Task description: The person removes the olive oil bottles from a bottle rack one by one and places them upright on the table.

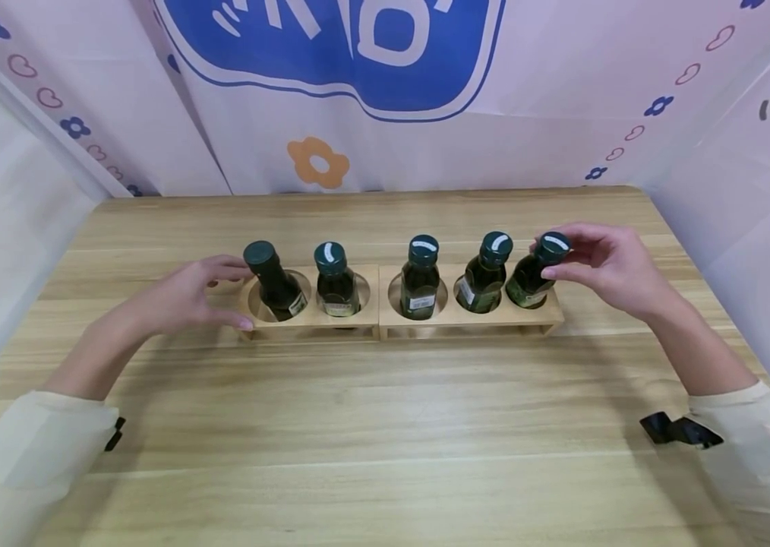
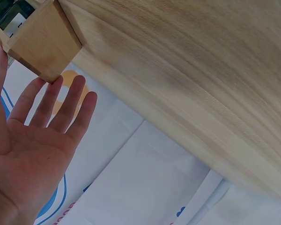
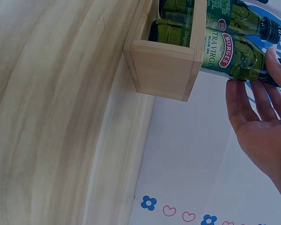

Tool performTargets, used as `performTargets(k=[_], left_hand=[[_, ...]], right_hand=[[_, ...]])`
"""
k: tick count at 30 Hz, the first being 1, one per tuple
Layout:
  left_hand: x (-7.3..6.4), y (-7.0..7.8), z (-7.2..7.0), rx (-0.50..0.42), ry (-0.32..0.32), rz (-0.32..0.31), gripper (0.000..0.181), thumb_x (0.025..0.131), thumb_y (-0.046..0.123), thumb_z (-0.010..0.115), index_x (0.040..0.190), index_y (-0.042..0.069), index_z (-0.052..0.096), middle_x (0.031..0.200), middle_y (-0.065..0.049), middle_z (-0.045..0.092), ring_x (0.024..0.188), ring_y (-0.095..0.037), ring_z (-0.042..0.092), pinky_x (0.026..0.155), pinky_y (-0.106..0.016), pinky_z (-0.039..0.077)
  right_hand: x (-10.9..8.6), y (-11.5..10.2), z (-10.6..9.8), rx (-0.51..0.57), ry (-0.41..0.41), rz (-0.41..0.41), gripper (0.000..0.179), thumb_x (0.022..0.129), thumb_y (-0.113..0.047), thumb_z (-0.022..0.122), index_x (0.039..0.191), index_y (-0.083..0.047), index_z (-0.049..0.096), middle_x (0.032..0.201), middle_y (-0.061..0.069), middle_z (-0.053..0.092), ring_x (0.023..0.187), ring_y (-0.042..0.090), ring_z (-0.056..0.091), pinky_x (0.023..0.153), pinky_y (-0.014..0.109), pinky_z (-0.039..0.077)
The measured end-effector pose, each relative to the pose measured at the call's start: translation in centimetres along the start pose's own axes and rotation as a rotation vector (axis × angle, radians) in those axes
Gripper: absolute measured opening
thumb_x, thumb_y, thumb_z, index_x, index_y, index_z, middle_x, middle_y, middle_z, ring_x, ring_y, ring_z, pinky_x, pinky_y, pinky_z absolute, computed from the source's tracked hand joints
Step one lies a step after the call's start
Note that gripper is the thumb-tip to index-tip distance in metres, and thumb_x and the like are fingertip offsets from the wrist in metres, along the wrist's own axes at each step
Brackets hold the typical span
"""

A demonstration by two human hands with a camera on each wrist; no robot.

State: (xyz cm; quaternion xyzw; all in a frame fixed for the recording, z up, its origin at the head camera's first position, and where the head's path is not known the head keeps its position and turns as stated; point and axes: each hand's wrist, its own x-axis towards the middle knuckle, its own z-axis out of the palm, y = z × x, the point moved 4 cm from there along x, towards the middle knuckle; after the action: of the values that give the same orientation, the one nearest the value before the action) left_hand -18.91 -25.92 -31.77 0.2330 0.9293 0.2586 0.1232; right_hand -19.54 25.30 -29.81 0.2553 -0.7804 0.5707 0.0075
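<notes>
A long wooden bottle rack (image 1: pixel 385 332) with a seam near its middle holds several dark green bottles in round holes. My left hand (image 1: pixel 190 298) grips the rack's left end, thumb at the front corner and fingertips at the back corner. Beside it, a plain-capped bottle (image 1: pixel 279 285) leans left in its hole. At the far right, my right hand (image 1: pixel 607 266) pinches an olive oil bottle (image 1: pixel 528 279) near its cap between thumb and fingers. In the right wrist view, this olive oil bottle (image 3: pixel 220 51) shows a green and red label, its lower part inside the rack.
Three more bottles stand between: a bottle (image 1: pixel 338 281) in the left section, a bottle (image 1: pixel 421 277) right of the seam and a bottle (image 1: pixel 484 273) beside the held one. Behind the wooden table (image 1: pixel 371 425) hangs a printed white sheet (image 1: pixel 248 129); white sheets flank both sides.
</notes>
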Motion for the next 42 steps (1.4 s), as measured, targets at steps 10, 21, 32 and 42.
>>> performTargets(k=[10,21,32,42], left_hand=[[0.2,-0.2,0.1,-0.023,-0.003,-0.005,0.079,0.081,0.027,0.091,0.141,-0.010,0.056,0.146,-0.029,0.052,0.135,-0.050,0.048,0.106,-0.068,0.044],[0.0,-0.4,0.2,-0.045,-0.007,-0.037,0.080,0.081,0.026,0.091,0.143,-0.009,0.053,0.146,-0.030,0.052,0.130,-0.050,0.053,0.106,-0.068,0.044],[0.0,-0.6,0.2,-0.022,-0.003,-0.025,0.081,0.081,0.025,0.091,0.144,-0.008,0.053,0.147,-0.031,0.051,0.126,-0.049,0.056,0.105,-0.067,0.045],[-0.2,-0.3,0.2,-0.037,-0.006,-0.043,0.082,0.082,0.028,0.091,0.146,-0.007,0.051,0.149,-0.029,0.050,0.128,-0.048,0.056,0.106,-0.066,0.045]], right_hand=[[0.3,0.1,-0.1,0.102,-0.022,0.015,0.034,0.082,0.025,0.072,0.112,0.011,0.071,0.111,0.003,0.077,0.101,0.011,0.075,0.082,0.026,0.061],[0.4,-0.1,-0.1,0.109,-0.018,-0.003,0.034,0.081,0.026,0.073,0.111,0.013,0.069,0.111,0.004,0.078,0.101,0.012,0.075,0.082,0.027,0.061],[0.7,-0.7,-0.9,0.189,0.005,-0.014,0.035,0.081,0.027,0.070,0.113,0.012,0.070,0.109,0.006,0.079,0.100,0.014,0.075,0.084,0.024,0.061],[1.2,-1.7,-1.9,0.304,0.105,-0.042,0.035,0.079,0.032,0.068,0.109,0.014,0.072,0.101,0.009,0.079,0.092,0.016,0.077,0.080,0.026,0.062]])
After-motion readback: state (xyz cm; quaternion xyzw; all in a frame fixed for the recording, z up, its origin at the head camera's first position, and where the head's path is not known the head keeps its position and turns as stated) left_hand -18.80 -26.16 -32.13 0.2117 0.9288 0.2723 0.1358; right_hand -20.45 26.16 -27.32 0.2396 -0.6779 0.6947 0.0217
